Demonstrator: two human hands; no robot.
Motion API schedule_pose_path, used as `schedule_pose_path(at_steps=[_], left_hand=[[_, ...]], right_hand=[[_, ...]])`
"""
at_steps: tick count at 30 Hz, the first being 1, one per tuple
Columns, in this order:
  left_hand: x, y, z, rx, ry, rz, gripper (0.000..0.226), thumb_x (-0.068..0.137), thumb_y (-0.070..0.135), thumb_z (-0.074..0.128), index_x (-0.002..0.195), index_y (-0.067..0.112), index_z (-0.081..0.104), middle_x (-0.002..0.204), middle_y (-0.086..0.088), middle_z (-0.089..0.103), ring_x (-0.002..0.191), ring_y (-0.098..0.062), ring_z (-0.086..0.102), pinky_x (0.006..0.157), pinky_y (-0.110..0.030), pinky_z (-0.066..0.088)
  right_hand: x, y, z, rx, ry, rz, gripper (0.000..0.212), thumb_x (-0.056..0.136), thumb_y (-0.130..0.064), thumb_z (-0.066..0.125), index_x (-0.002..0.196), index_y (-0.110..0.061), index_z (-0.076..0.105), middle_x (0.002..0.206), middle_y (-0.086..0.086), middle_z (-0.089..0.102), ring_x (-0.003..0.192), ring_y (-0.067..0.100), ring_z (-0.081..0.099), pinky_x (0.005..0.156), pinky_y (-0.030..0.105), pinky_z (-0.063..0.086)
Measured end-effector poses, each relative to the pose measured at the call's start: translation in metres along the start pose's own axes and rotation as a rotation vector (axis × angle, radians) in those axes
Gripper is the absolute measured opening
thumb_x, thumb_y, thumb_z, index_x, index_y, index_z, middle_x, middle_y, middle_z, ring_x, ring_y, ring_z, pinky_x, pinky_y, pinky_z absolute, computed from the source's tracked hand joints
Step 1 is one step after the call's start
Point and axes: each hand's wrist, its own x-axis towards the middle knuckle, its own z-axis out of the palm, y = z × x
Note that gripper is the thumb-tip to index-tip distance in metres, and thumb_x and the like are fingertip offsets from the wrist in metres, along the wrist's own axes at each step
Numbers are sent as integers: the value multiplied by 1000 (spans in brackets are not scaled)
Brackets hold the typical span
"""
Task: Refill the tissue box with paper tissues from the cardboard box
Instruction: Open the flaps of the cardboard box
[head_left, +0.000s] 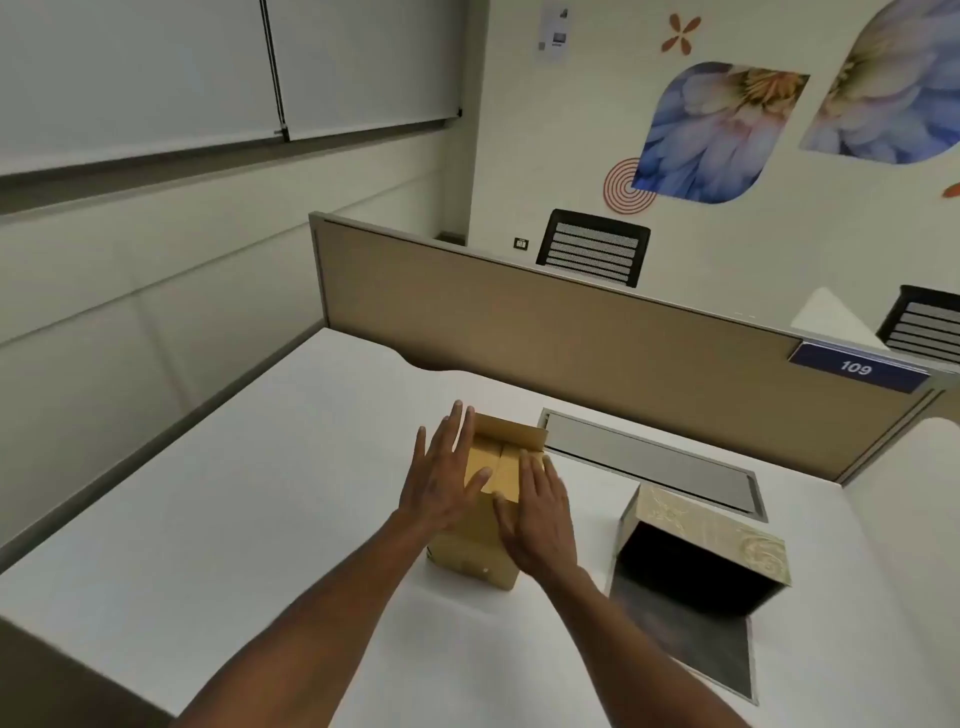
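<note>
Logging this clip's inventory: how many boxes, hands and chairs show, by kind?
Boxes: 2, cardboard box and tissue box
Hands: 2, left hand and right hand
Chairs: 2, and
Total: 6

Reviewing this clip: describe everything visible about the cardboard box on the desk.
The cardboard box is small, plain brown and taller than wide, standing upright on the white desk, left of the patterned tissue box. One top flap stands up at the far side; the others look folded flat. The left hand and right hand lie open and flat on its top. A small pale dot marks its near face. No contents show.
</note>
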Motion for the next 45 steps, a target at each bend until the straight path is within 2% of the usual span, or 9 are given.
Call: schedule_pose_path(at_steps=[5, 11, 16, 22, 26, 30, 35, 40, 45], left_hand=[[0, -11, 4, -4, 6, -27, 85, 94, 69, 23, 158, 24, -9, 168, -2, -12, 156, -24, 0, 126, -49, 5], [1, -5, 10, -101, -6, -22, 83, 95, 68, 21, 158, 23, -9, 168, -1, -11, 156, -21, -2, 126, -46, 5], [-17, 2, 30, -244, -116, -73, 89, 91, 73, 23, 159, 24, -8, 168, 0, -11, 156, -21, 1, 126, -46, 7], [-59, -8, 60, -299, -225, -110, 94, 92, 69, 38, 158, 25, -13, 168, 1, -15, 156, -23, 0, 125, -44, 16], [-82, -14, 80, -251, -295, -106, 91, 93, 71, 29, 157, 24, -15, 167, 0, -16, 156, -23, -1, 124, -43, 15], [-86, -10, 84, -189, -272, -104, 94, 89, 76, 20, 159, 19, -4, 168, -5, -7, 156, -26, 3, 124, -42, 13], [-79, -4, 78, -60, -136, -24, 91, 81, 77, 45, 139, 8, 58, 146, -17, 54, 133, -39, 53, 104, -52, 45], [-60, -6, 78, 5, -276, 28, 95, 92, 66, 45, 159, 13, 6, 169, -7, 2, 156, -29, 1, 124, -45, -2], [-50, -10, 77, -107, -357, 12, 97, 90, 55, 59, 159, 17, 3, 169, 0, -3, 156, -25, 0, 121, -42, 23]], right_hand=[[-24, 3, 20, -36, -96, -7, 69, 100, -56, 38, 157, -17, 34, 164, 3, 35, 156, 25, 22, 127, 42, 19], [-51, -1, 24, 83, 66, -24, 48, 95, -41, 59, 138, -21, 62, 137, -2, 65, 128, 20, 59, 110, 37, 48], [-75, -9, 21, 230, 111, -9, 44, 94, -52, 55, 122, -23, 74, 122, -7, 73, 110, 12, 66, 94, 28, 54], [-90, -3, 28, 309, 92, -14, 20, 95, -37, 64, 94, -26, 80, 91, -14, 74, 82, 0, 63, 71, 16, 51], [-89, 2, 35, 310, 49, 44, 18, 92, -33, 64, 100, -27, 80, 95, -14, 77, 79, 2, 65, 72, 9, 46], [-58, 3, 32, 267, 81, 102, 27, 92, -35, 66, 116, -27, 74, 119, -9, 73, 101, 8, 67, 89, 24, 57], [5, 11, 13, 19, -32, 55, 64, 93, -47, 61, 151, -23, 46, 160, 2, 41, 149, 24, 34, 118, 41, 37], [52, 26, 3, -260, -190, -86, 86, 94, -56, 54, 162, -18, 17, 172, 8, 6, 159, 30, 2, 128, 50, 16], [83, 32, -1, -282, -338, -42, 99, 95, -63, 51, 163, -21, -7, 171, 8, -14, 158, 30, -11, 127, 55, 7]])
